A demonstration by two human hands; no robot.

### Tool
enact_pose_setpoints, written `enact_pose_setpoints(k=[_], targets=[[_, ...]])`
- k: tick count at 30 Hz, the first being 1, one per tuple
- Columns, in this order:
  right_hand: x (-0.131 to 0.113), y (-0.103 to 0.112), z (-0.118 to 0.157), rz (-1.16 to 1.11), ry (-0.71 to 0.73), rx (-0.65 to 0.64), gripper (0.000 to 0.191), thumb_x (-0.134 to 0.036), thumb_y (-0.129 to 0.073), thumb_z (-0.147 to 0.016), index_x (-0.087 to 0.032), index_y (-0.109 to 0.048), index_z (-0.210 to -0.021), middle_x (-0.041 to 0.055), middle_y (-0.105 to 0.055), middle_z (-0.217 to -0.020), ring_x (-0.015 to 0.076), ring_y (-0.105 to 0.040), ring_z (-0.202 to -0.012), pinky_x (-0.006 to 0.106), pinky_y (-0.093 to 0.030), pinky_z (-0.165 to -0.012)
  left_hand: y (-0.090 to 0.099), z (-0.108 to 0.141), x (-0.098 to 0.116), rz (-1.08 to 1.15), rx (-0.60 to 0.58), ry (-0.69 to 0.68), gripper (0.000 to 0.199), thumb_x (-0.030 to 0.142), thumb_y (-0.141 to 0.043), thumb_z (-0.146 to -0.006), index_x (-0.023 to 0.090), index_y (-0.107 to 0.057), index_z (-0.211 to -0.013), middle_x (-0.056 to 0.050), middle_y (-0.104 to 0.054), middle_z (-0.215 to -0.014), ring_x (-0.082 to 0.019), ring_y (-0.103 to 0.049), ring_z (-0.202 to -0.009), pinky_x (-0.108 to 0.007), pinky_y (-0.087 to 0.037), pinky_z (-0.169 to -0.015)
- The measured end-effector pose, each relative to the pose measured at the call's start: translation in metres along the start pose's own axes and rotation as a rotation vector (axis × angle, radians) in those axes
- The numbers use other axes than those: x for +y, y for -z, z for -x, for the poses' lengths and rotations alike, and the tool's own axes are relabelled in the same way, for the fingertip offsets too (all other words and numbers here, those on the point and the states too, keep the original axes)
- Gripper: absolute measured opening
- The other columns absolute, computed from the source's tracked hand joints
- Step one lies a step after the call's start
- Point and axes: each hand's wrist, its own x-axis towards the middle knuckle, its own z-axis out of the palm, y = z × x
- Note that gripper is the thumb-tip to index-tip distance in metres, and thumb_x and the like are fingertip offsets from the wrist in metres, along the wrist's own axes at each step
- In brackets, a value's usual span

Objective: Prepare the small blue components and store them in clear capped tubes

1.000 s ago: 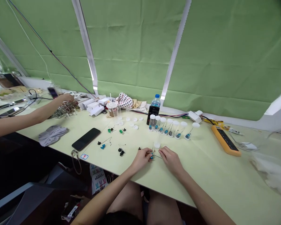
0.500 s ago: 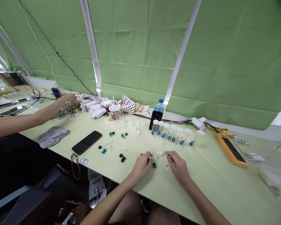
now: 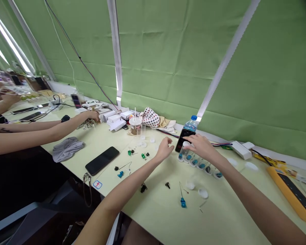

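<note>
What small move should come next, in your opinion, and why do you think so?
Probably the left hand should pick up the blue part with its wire. That hand looks empty, the part lies loose on the table beside two white caps, and the right hand is busy at the row of clear tubes.

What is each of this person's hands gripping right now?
Left hand: open, holding nothing visible.
Right hand: touching the white cap of a clear plastic vial; whether it grips, I cannot tell.
</note>
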Motion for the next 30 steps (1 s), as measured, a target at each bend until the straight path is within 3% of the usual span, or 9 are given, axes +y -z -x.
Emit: enact_pose_setpoints(k=[5,10,14,18,25,30], targets=[[0.013,-0.027,-0.013,0.05,0.094,-0.096,0.067,-0.067,-0.02,-0.07,-0.028,-0.048,-0.115,-0.0015,-0.048,-0.108,-0.012,-0.032,-0.096,0.0,-0.03,-0.093,-0.037,-0.022,-0.025,0.114,0.002,0.01,0.043,0.012,-0.053,-0.069,0.011,-0.044,-0.111,-0.012,-0.047,-0.116,-0.018,-0.045,-0.108,-0.032,-0.035,-0.095],[0.02,-0.023,-0.008,0.083,0.077,-0.162,0.06,-0.064,-0.014,-0.073,-0.036,-0.041,-0.119,-0.0067,-0.043,-0.118,-0.0137,-0.04,-0.098,-0.005,-0.03,-0.081,-0.056,-0.036,-0.038,0.094,-0.138,-0.033,0.069,0.004,-0.052,-0.061,0.011,-0.036,-0.128,-0.013,-0.044,-0.122,-0.019,-0.043,-0.112,-0.032,-0.035,-0.096],[0.02,-0.02,-0.006,0.041,0.097,-0.184,0.063,-0.062,-0.01,-0.075,-0.034,-0.04,-0.122,-0.0065,-0.039,-0.123,-0.0162,-0.042,-0.097,-0.007,-0.03,-0.075,-0.066,-0.04,-0.045,0.146,-0.168,-0.095,0.06,0.008,-0.057,-0.06,0.012,-0.044,-0.118,-0.01,-0.049,-0.117,-0.018,-0.046,-0.108,-0.031,-0.036,-0.094],[0.021,-0.019,-0.002,0.012,0.09,-0.202,0.066,-0.066,-0.01,-0.073,-0.035,-0.041,-0.122,-0.0076,-0.04,-0.122,-0.0169,-0.042,-0.101,-0.006,-0.034,-0.079,-0.072,-0.038,-0.046,0.227,-0.163,-0.032,0.052,0.017,-0.066,-0.062,0.013,-0.047,-0.11,-0.009,-0.053,-0.11,-0.018,-0.049,-0.102,-0.031,-0.038,-0.089],[0.022,-0.012,0.009,0.059,0.014,-0.194,0.064,-0.067,-0.011,-0.071,-0.039,-0.037,-0.123,-0.0118,-0.036,-0.126,-0.014,-0.042,-0.112,-0.003,-0.039,-0.091,-0.071,-0.035,-0.032,0.276,-0.093,0.045,0.043,0.033,-0.067,-0.068,0.013,-0.051,-0.102,-0.007,-0.056,-0.102,-0.016,-0.051,-0.093,-0.028,-0.039,-0.083],[0.023,-0.01,0.013,0.094,-0.04,-0.145,0.07,-0.068,-0.016,-0.071,-0.034,-0.03,-0.13,-0.0094,-0.035,-0.127,-0.0125,-0.044,-0.112,-0.003,-0.039,-0.087,-0.074,-0.04,-0.028,0.265,-0.089,0.034,0.039,0.038,-0.063,-0.072,0.012,-0.051,-0.099,-0.008,-0.057,-0.099,-0.015,-0.052,-0.087,-0.027,-0.039,-0.076]])
